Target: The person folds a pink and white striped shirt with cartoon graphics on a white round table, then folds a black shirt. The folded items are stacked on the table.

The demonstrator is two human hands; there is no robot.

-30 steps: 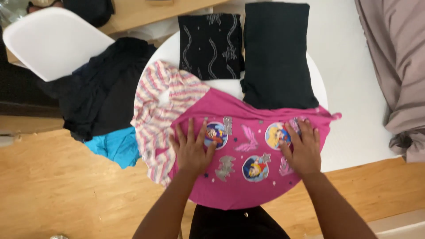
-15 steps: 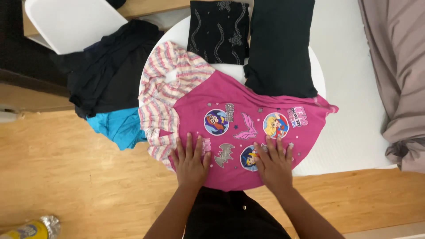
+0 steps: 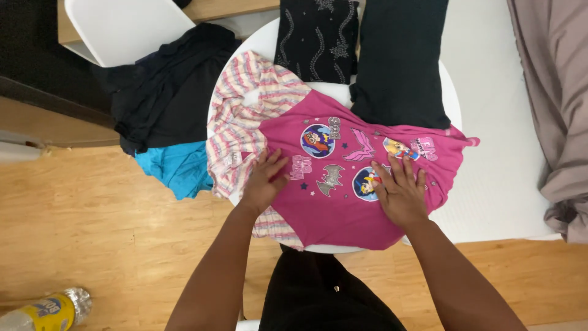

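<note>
A pink shirt (image 3: 343,202) with cartoon patches and striped sleeves (image 3: 245,122) lies spread on a round white table (image 3: 450,98). My left hand (image 3: 263,181) rests flat at the shirt's left side, by the striped sleeve. My right hand (image 3: 398,193) presses flat on the shirt's right half, fingers spread over the patches. Neither hand grips the cloth.
Two folded black garments, one patterned (image 3: 315,37) and one plain (image 3: 401,61), lie at the table's far side. Dark clothes (image 3: 165,92) and a blue cloth (image 3: 174,168) hang off a white chair (image 3: 128,27). A bed with a grey blanket (image 3: 551,92) is right. A plastic bottle (image 3: 46,312) lies on the wooden floor.
Both hands slid over the shirt, first toward me and then slightly away. The left hand now sits at the sleeve side, and the shirt's lower edge has shifted.
</note>
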